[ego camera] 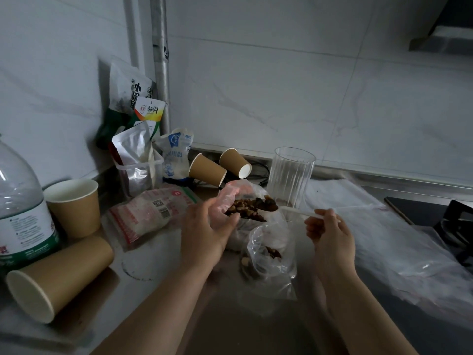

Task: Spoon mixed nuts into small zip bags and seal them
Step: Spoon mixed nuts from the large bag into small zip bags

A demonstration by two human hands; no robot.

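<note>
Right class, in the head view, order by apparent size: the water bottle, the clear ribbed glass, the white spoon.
1. water bottle, though it is cut off at the left edge and nearest the camera
2. clear ribbed glass
3. white spoon

Nut bag (247,208) lies between paper cups (73,206) left and glass (291,175) right.

Big pale wall tiles (281,80) with faint grey streaks fill the top of the frame. A shiny metal pipe (160,60) runs up the corner, upper left. The grey countertop (153,257) lies below — dim, soft light. A dark stove (450,221) sits at the right edge.
</note>
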